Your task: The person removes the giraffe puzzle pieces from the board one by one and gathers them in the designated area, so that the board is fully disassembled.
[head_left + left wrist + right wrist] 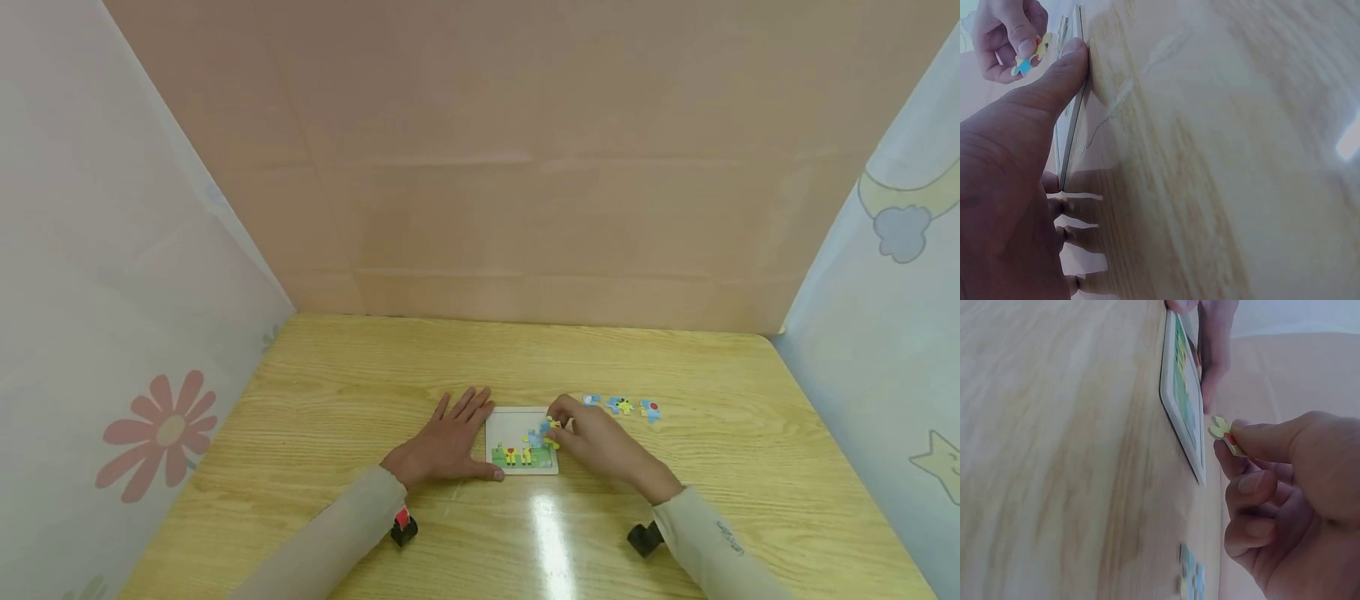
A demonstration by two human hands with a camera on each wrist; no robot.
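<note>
A jigsaw tray (508, 423) with a pale rim lies on the table, and joined green and yellow pieces (519, 456) fill its lower part. My left hand (444, 446) rests at the tray's left side, fingers spread, its thumb (1066, 65) against the near edge. Over the tray's right side, my right hand (600, 440) pinches a yellow and blue puzzle piece (1230, 439) between thumb and index finger. In the right wrist view this piece is tilted and raised off the tray; its other fingers are curled. The left wrist view shows the same piece (1025, 65) from below the thumb.
Several loose puzzle pieces (622, 406) lie in a row on the wooden table (375, 358), right of the tray and beyond my right hand. A tan backdrop (525, 233) stands behind the table, with patterned cloth walls (150, 275) on both sides.
</note>
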